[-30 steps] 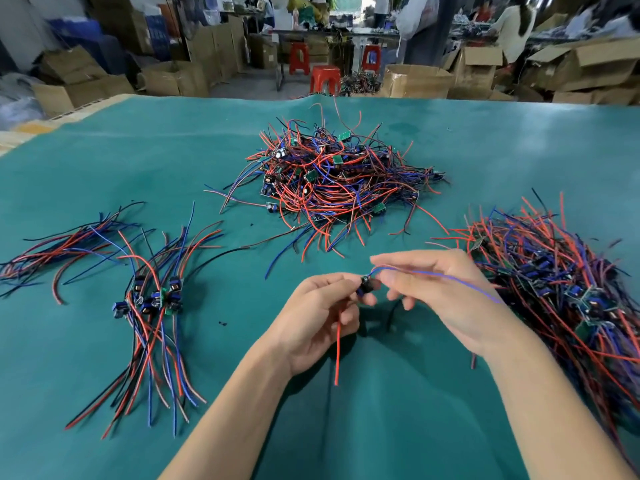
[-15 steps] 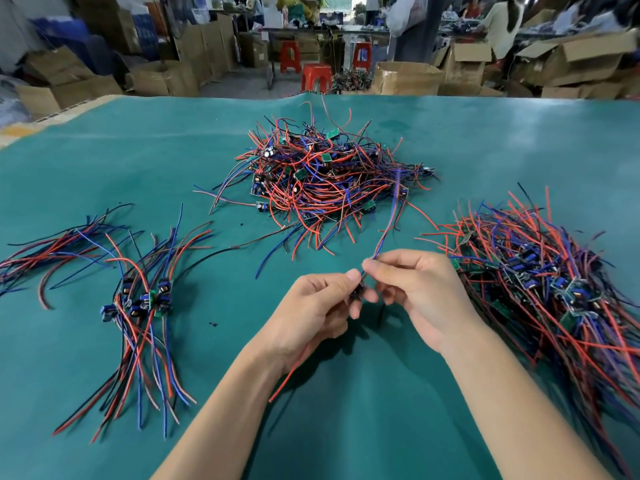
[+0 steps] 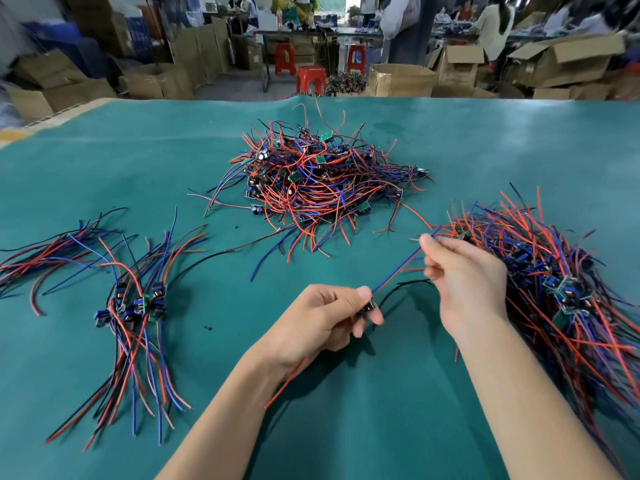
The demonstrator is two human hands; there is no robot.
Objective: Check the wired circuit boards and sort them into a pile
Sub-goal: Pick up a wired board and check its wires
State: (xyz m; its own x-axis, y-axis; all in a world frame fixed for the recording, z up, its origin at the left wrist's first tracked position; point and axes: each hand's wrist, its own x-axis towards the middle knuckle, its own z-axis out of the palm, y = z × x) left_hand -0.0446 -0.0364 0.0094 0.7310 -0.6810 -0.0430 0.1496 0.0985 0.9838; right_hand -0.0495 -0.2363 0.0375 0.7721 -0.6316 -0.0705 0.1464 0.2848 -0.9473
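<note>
A small circuit board [image 3: 367,306] is pinched in the left hand [image 3: 322,320] while its blue wire [image 3: 398,271] is gripped by the right hand [image 3: 464,275].

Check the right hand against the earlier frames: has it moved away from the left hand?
Yes. The right hand has drawn away from the left hand, to the right toward the right-hand pile, sliding along the blue wire.

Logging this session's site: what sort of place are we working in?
Probably an electronics assembly workshop or small factory floor. Heaps of wired circuit boards cover a green work table, open cardboard boxes stand behind it, and red plastic stools sit by other benches.
</note>
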